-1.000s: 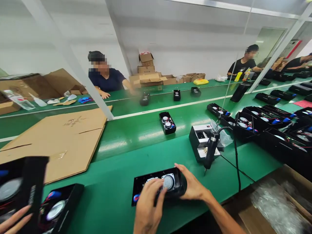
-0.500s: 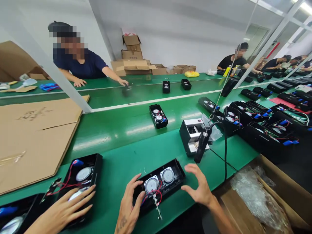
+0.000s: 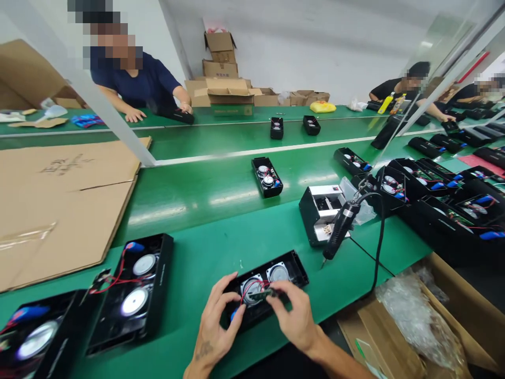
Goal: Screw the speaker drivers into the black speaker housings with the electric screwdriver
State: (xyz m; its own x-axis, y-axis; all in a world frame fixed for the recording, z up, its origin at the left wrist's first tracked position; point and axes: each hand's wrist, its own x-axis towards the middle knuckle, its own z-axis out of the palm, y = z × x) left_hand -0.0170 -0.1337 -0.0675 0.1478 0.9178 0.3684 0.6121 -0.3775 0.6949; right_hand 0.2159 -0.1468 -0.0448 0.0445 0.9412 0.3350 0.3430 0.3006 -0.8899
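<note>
The right hand (image 3: 294,316) has thumb and fingers closed on a small green circuit board (image 3: 258,296), and the left hand (image 3: 219,321) is bent around the left end of a black case, its thumb and fingers apart; whether it presses the walls, I cannot tell. Largest is the green bench (image 3: 205,252), on which this black case (image 3: 256,314) lies at a slant, open side up, directly before the person. The case looks stiff and, I would judge, rather light in itself, with smooth walls that may slide a little on the mat; the best hold is at its two short ends, outside. Within it sit two round speakers (image 3: 279,272), probably the heaviest parts; their grey centres could be dented, so fingers should keep to the frames. The board is over the left speaker, seemingly thin, light and fragile, and it should be taken by its edges. Smallest are the red wires (image 3: 249,286), soft and easily bent, which should not be pulled because their joints may break.
</note>
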